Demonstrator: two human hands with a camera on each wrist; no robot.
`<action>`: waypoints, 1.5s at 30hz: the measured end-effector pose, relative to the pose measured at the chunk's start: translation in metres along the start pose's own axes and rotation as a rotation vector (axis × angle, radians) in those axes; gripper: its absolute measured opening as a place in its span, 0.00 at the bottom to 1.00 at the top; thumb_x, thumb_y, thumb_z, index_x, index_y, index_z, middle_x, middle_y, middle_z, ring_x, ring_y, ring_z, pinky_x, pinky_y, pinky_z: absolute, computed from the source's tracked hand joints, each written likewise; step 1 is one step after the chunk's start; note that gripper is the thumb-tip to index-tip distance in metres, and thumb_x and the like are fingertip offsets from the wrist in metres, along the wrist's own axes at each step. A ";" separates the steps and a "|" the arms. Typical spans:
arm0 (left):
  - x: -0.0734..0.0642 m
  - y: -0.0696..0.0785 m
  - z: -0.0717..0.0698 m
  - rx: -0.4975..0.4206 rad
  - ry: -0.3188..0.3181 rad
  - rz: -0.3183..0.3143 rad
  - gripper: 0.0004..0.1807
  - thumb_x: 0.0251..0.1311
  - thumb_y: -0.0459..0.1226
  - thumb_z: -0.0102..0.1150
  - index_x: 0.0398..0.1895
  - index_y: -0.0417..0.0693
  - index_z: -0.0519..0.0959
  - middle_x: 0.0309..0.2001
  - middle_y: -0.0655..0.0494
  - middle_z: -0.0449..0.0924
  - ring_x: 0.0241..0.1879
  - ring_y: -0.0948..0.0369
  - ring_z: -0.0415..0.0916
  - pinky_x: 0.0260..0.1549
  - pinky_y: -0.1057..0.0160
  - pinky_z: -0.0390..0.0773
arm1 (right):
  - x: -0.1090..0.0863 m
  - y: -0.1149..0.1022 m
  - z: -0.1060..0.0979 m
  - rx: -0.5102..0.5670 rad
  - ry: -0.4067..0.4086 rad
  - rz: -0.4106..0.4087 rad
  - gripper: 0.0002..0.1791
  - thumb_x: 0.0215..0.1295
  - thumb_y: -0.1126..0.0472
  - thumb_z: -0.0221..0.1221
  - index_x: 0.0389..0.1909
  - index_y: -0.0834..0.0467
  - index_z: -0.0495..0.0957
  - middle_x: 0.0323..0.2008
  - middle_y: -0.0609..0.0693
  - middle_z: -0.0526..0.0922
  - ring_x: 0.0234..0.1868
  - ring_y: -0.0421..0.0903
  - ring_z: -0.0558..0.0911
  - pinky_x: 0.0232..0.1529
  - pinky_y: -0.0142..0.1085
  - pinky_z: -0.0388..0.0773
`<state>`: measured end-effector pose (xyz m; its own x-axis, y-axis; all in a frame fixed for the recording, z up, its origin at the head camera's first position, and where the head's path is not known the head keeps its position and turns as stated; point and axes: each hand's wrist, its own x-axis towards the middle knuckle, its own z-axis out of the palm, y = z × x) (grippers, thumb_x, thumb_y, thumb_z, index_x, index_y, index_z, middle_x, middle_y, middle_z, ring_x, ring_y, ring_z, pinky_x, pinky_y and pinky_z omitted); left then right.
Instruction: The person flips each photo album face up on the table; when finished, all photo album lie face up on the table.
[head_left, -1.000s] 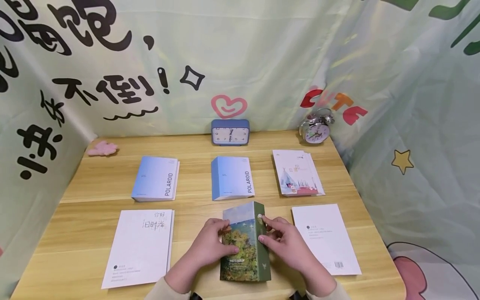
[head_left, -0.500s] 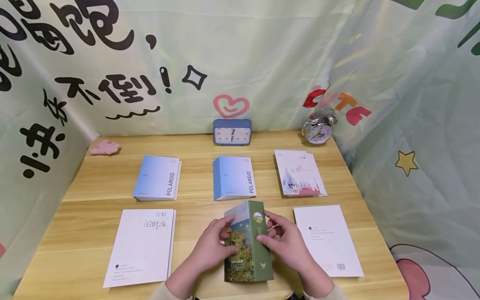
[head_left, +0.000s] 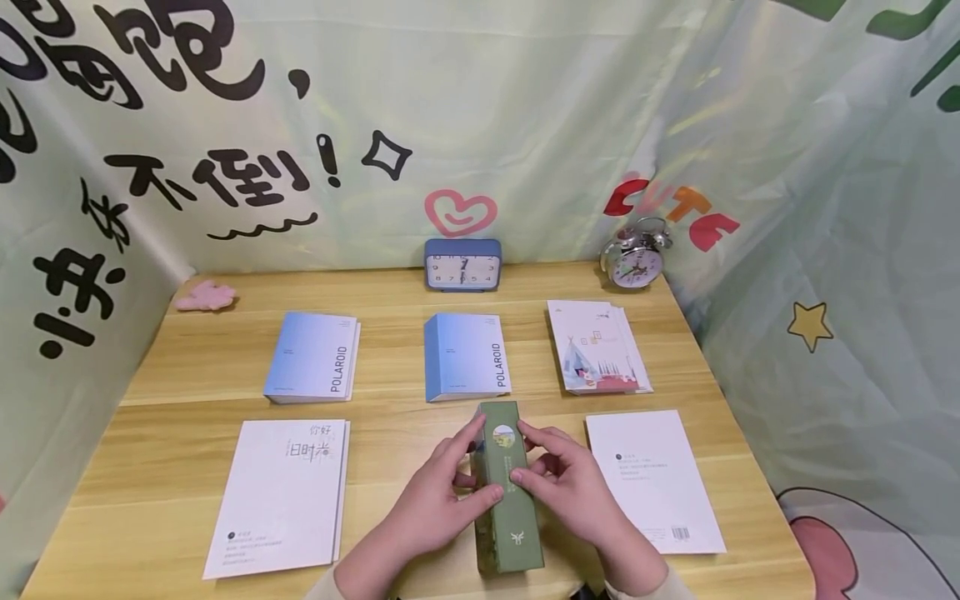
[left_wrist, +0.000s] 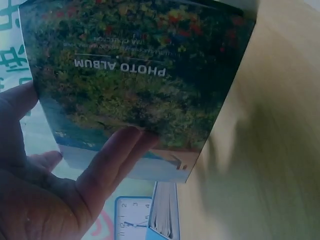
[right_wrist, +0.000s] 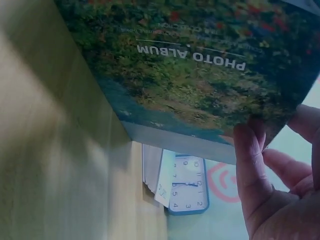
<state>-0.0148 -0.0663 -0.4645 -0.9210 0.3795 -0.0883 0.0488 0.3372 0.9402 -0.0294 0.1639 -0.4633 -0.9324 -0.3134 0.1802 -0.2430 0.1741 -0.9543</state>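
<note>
A photo album (head_left: 512, 521) stands on its edge at the front middle of the table in the head view, its green spine turned up. From the left side my left hand (head_left: 433, 500) holds it, thumb and forefinger at the spine's edge. My right hand (head_left: 576, 487) grips the opposite side the same way. In the left wrist view, fingers lie against a painted garden cover (left_wrist: 125, 95) lettered PHOTO ALBUM. A similar printed cover (right_wrist: 185, 95) shows in the right wrist view, with fingertips on it near its end.
Two blue POLAROID albums (head_left: 311, 354) and an illustrated white one (head_left: 596, 346) form a row behind. White albums lie at left (head_left: 277, 492) and right (head_left: 656, 483). Along the back sit a pink object (head_left: 206, 296), a blue clock (head_left: 462, 265) and a twin-bell alarm clock (head_left: 636, 258).
The album has turned from showing its painted cover to showing mostly its green spine, moving slightly right. My left hand has shifted right, its thumb going from the cover to the spine.
</note>
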 end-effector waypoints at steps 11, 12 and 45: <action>-0.002 0.002 -0.001 -0.024 0.022 -0.012 0.43 0.68 0.46 0.71 0.82 0.69 0.61 0.70 0.41 0.71 0.43 0.61 0.84 0.41 0.63 0.85 | -0.001 0.008 0.000 0.061 -0.114 -0.111 0.31 0.70 0.78 0.60 0.74 0.67 0.71 0.45 0.64 0.80 0.36 0.41 0.84 0.32 0.32 0.82; -0.002 0.002 -0.001 -0.028 0.026 -0.016 0.44 0.66 0.47 0.73 0.82 0.69 0.61 0.69 0.42 0.71 0.42 0.62 0.83 0.40 0.63 0.85 | -0.001 0.009 -0.001 0.067 -0.123 -0.113 0.32 0.71 0.78 0.60 0.75 0.66 0.71 0.45 0.64 0.80 0.37 0.41 0.84 0.33 0.32 0.83; -0.008 0.003 0.005 -0.093 0.102 -0.002 0.44 0.61 0.40 0.77 0.80 0.60 0.67 0.67 0.42 0.76 0.33 0.63 0.82 0.30 0.62 0.86 | -0.006 0.053 -0.001 0.049 -0.226 0.189 0.35 0.70 0.64 0.69 0.73 0.72 0.69 0.57 0.71 0.81 0.49 0.60 0.84 0.54 0.36 0.82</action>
<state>-0.0057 -0.0641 -0.4626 -0.9559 0.2875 -0.0605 0.0153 0.2542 0.9670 -0.0372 0.1758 -0.5147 -0.8755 -0.4802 -0.0541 -0.0525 0.2060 -0.9772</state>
